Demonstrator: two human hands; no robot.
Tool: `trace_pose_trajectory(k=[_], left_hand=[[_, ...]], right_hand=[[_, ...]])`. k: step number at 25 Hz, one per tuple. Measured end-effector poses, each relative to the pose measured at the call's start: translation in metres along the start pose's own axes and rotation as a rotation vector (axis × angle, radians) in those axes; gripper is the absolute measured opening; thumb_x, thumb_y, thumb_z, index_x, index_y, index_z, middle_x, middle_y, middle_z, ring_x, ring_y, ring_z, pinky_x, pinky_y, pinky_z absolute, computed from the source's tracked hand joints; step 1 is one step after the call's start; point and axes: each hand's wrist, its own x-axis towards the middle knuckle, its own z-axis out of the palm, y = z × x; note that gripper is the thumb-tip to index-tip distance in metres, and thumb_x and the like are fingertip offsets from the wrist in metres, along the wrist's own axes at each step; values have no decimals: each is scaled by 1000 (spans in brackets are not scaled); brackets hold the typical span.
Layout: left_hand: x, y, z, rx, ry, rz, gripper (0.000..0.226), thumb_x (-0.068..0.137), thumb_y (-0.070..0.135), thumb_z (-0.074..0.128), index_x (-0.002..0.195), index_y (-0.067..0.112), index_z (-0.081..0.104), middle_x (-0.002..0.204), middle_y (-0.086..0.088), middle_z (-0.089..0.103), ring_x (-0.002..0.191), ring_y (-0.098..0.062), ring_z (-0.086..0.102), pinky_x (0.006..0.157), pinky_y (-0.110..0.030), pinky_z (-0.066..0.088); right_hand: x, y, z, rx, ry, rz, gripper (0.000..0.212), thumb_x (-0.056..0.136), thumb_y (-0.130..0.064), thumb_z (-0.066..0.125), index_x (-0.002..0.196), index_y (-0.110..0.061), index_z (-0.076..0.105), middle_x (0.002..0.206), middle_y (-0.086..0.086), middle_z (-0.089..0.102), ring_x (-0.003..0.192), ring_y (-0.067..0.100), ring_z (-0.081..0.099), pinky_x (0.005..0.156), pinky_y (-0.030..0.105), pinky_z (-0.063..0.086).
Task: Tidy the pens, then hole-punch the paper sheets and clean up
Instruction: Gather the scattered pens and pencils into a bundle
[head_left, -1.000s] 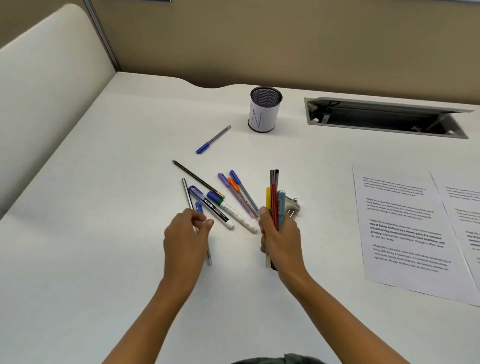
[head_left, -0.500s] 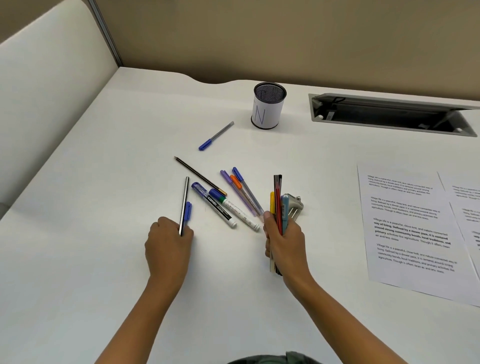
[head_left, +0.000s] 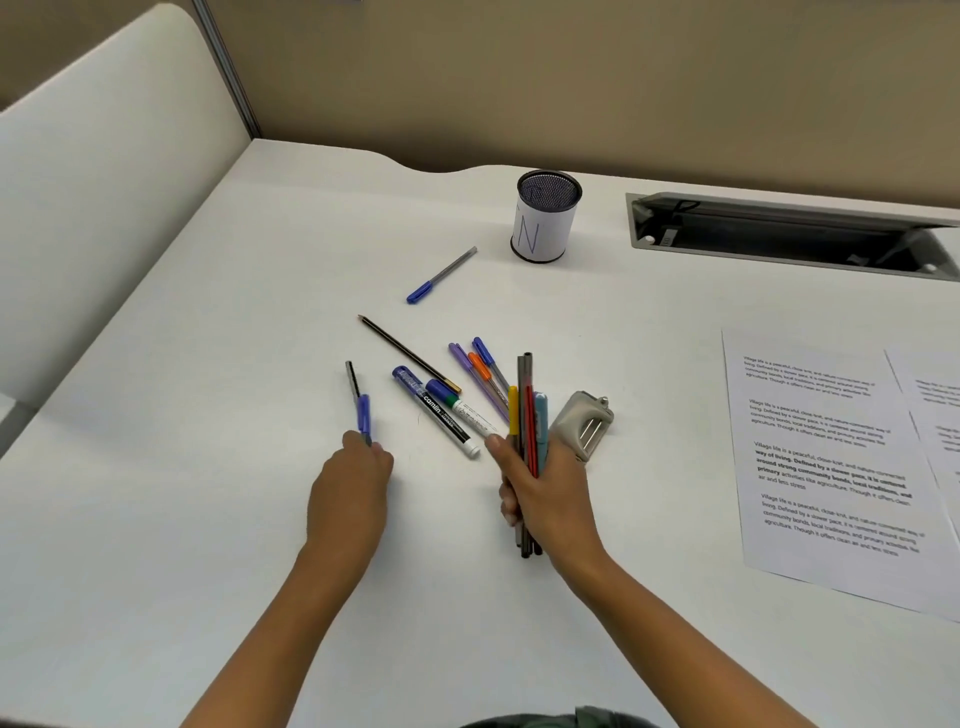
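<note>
Since a second ago our left hand (head_left: 349, 486) has lifted 2 pens (head_left: 359, 402), fingers closed on them. We are mid pen-gathering: markers (head_left: 441, 410) lie loose on the surface (head_left: 208, 519), our right hand (head_left: 545, 493) grips a bundle (head_left: 527, 415). Next, collect the rest, then fill the cup (head_left: 545, 218), well beyond.

The desk (head_left: 218, 519) surface is smooth, matt white laminate. The pen cup (head_left: 546, 218) is black metal mesh wrapped in white paper. The hole punch (head_left: 584, 423) is matt grey metal; the sheets (head_left: 821, 467) are printed matt paper.
</note>
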Motion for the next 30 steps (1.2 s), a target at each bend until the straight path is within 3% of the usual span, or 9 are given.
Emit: trace_pose_trajectory(k=[4, 8, 12, 14, 16, 19, 22, 27, 30], left_hand=[[-20, 18, 2, -81, -64, 130, 18, 102, 24, 29, 96, 12, 41, 80, -8, 53, 64, -21, 48, 55, -30, 34], [-34, 26, 3, -329, -236, 269, 27, 102, 30, 33, 96, 15, 54, 73, 2, 54, 63, -11, 48, 58, -22, 40], [-32, 28, -5, -570, -386, 153, 32, 102, 28, 36, 96, 15, 64, 68, 2, 57, 57, -10, 47, 54, -21, 41], [-32, 30, -10, -654, -437, 85, 34, 102, 28, 35, 97, 14, 66, 74, 0, 66, 56, -10, 57, 53, -20, 48], [-32, 32, -13, -766, -441, 16, 34, 102, 28, 35, 99, 14, 66, 86, -3, 72, 66, -11, 69, 57, -21, 56], [-29, 34, -15, -882, -420, -22, 34, 102, 29, 34, 112, 13, 63, 105, -5, 70, 91, -20, 70, 72, -29, 60], [-27, 39, -15, -1005, -464, -33, 34, 102, 31, 35, 118, 18, 62, 113, -4, 68, 100, -23, 68, 77, -34, 60], [-30, 51, -5, -1188, -527, -153, 35, 102, 27, 35, 107, 18, 68, 93, -5, 74, 88, -19, 69, 61, -34, 59], [-26, 49, 1, -1104, -505, -168, 34, 101, 28, 36, 104, 20, 69, 91, -3, 74, 84, -18, 70, 59, -30, 58]], right_hand=[[3, -4, 12, -24, -68, 9, 20, 83, -44, 69, 85, -27, 58, 56, -9, 52, 42, 3, 45, 43, 16, 43], [8, -16, 21, 95, -48, 48, 26, 85, -45, 67, 93, -21, 61, 55, -5, 51, 41, 5, 44, 40, 18, 40], [16, -24, 16, 226, -60, 107, 35, 87, -41, 67, 101, -10, 61, 44, -9, 45, 38, 7, 37, 38, 20, 37], [18, -25, 12, 220, -62, 108, 34, 88, -40, 64, 99, -9, 59, 47, -8, 45, 40, 7, 38, 39, 20, 37], [19, -25, 9, 190, -33, 83, 29, 93, -39, 58, 91, -10, 57, 54, -4, 49, 44, 8, 44, 43, 20, 40], [18, -26, 5, 86, -32, -35, 24, 96, -36, 52, 86, -15, 54, 55, -3, 57, 46, 10, 53, 46, 21, 47], [13, -25, 6, -32, -97, -124, 17, 95, -37, 55, 96, -21, 58, 61, -2, 63, 49, 9, 60, 48, 20, 51], [9, -12, 17, -253, -174, -135, 37, 87, -40, 65, 118, -19, 58, 87, -14, 63, 79, 3, 62, 60, 7, 48], [9, -7, 16, -238, -146, -121, 40, 90, -38, 61, 124, -17, 55, 98, -6, 64, 90, 11, 64, 64, 9, 51]])
